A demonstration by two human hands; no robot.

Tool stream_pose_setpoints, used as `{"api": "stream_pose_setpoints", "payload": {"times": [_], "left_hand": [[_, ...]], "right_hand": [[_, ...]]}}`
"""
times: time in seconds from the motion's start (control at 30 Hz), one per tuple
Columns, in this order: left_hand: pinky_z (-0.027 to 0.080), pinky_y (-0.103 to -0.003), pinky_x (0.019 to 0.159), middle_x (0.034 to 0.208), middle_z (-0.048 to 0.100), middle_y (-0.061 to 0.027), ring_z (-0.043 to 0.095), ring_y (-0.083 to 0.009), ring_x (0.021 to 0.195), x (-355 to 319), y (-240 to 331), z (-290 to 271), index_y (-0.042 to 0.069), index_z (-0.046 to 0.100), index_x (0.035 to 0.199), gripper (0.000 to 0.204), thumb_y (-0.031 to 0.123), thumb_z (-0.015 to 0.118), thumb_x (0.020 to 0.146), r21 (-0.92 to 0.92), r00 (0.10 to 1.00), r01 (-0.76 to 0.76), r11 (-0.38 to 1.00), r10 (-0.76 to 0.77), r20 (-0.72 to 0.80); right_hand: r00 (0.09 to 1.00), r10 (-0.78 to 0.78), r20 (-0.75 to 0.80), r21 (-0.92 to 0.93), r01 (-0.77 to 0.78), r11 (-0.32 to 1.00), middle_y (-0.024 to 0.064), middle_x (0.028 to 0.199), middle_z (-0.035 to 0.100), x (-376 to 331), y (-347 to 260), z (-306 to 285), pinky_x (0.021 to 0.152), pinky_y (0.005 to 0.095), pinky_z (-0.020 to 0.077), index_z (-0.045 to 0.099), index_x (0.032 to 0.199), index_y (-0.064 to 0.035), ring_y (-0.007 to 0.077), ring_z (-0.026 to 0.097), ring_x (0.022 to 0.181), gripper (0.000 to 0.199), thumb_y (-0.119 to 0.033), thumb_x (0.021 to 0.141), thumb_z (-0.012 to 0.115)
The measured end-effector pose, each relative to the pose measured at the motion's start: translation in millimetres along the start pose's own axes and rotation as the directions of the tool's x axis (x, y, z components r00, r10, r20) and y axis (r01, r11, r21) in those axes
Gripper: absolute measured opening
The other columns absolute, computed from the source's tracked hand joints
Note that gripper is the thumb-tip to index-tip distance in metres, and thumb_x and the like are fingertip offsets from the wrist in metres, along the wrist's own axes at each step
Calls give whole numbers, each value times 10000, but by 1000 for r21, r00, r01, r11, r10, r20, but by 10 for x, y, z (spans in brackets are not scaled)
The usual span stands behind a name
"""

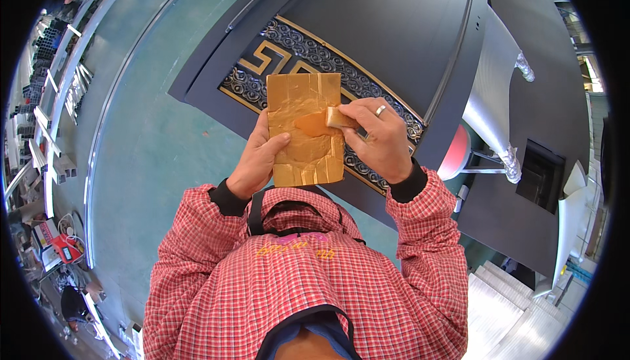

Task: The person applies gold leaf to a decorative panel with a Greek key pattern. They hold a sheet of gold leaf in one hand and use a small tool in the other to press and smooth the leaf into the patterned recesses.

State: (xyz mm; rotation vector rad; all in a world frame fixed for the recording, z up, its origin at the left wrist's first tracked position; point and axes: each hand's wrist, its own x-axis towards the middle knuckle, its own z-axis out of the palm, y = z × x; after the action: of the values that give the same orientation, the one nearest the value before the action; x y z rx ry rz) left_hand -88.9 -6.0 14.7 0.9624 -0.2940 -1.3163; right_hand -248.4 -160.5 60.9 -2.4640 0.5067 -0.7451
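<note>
My left hand (256,161) grips the left edge of a gold-coated rectangular board (307,164), thumb on its upper face. A wet orange-gold puddle of paint (310,124) lies in the middle of the board, and wrinkled gold film covers the rest. Between the thumb and fingers of my right hand (384,138) is a small pale sponge (336,118) with gold stains. Its end is at the right side of the puddle. Beyond the board lies a dark grey door panel (387,25) with an ornamental band of gold lines (266,57) and black scrollwork, partly hidden by the board.
Another dark panel (558,98) with a rectangular cutout stands to the right. Between the panels are film-wrapped supports (492,91) and a red round stool seat (455,153). Metal profiles (49,117) are stacked at the far left, past the green floor (141,137). Pale slats (499,301) lie at lower right.
</note>
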Motion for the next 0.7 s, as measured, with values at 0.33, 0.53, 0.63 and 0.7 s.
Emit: {"api": "stream_pose_setpoints", "payload": {"times": [0.33, 0.53, 0.63, 0.7], "left_hand": [[429, -346, 1007, 1356, 431, -139, 476, -217, 1224, -192, -122, 20, 71, 210, 1432, 569, -51, 404, 911, -6, 999, -48, 999, 48, -25], [482, -357, 960, 1342, 450, -141, 520, -234, 1187, -293, -116, 23, 80, 224, 1428, 548, -43, 386, 919, 21, 970, -145, 989, 146, -195], [481, -365, 965, 1354, 440, -145, 516, -241, 1195, -327, -213, 48, 82, 211, 1436, 559, -40, 383, 919, 9, 954, -176, 984, 173, -243], [478, -375, 971, 1369, 426, -148, 512, -251, 1204, -361, -241, 147, 73, 195, 1440, 564, -42, 372, 917, 32, 946, -180, 983, 182, -270]], "right_hand": [[999, 27, 26, 10, -27, 1000, 77, 833, 637, -182, 18, -73, 712, 354, 515, 645, 871, -52, 269, 619, 817, 248, -7, 628, 673], [917, 373, -143, -120, -391, 913, 93, 849, 645, -629, 1108, -237, 668, 342, 516, 636, 905, -48, 248, 648, 767, 227, -27, 689, 702], [908, 407, -99, -197, -419, 886, 86, 864, 645, -1003, 1608, 35, 688, 355, 512, 631, 916, -61, 265, 643, 779, 233, -52, 696, 707], [907, 417, -66, -192, -421, 886, 87, 887, 639, -1117, 1806, 188, 732, 376, 503, 624, 922, -71, 282, 623, 831, 238, -54, 700, 704]]}}
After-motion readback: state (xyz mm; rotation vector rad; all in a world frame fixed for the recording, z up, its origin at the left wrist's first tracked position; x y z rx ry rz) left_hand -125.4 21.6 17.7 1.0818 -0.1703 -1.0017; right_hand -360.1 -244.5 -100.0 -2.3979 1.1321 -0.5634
